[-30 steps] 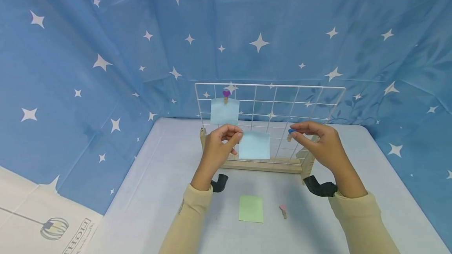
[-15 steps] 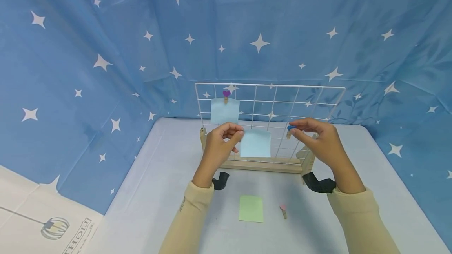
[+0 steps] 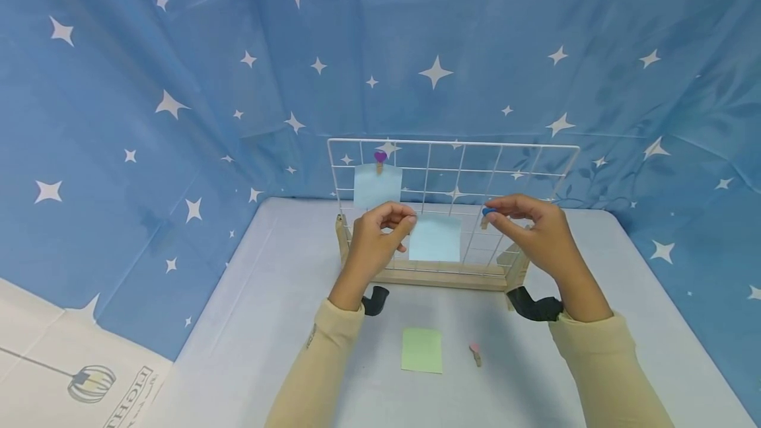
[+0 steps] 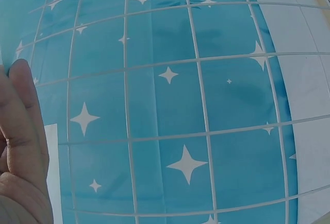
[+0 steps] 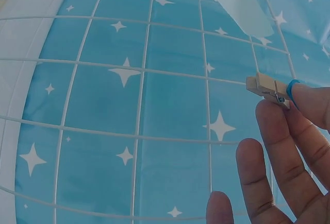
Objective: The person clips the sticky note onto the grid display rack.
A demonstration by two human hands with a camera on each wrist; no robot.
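Observation:
My left hand (image 3: 380, 233) pinches a light blue sticky note (image 3: 436, 238) by its upper left corner, in front of a white wire grid (image 3: 454, 144). To its right, my right hand (image 3: 535, 230) holds a small wooden clothespin (image 5: 265, 86) with a blue top between thumb and fingertips; its jaws point toward the grid. Another light blue note (image 3: 377, 189) hangs at the grid's upper left under a clothespin with a purple heart (image 3: 380, 158). In the left wrist view only part of the left hand (image 4: 23, 147) shows at the edge.
On the white table (image 3: 250, 322) lie a green sticky note (image 3: 421, 351) and a clothespin with a pink top (image 3: 475, 355). Wooden feet and a wooden bar (image 3: 440, 279) support the grid. A blue star-patterned cloth (image 3: 351, 32) hangs behind.
The left hand has shifted slightly right and up with its blue note. My right hand has risen a little with the blue-topped clothespin, and the gap between the two has narrowed.

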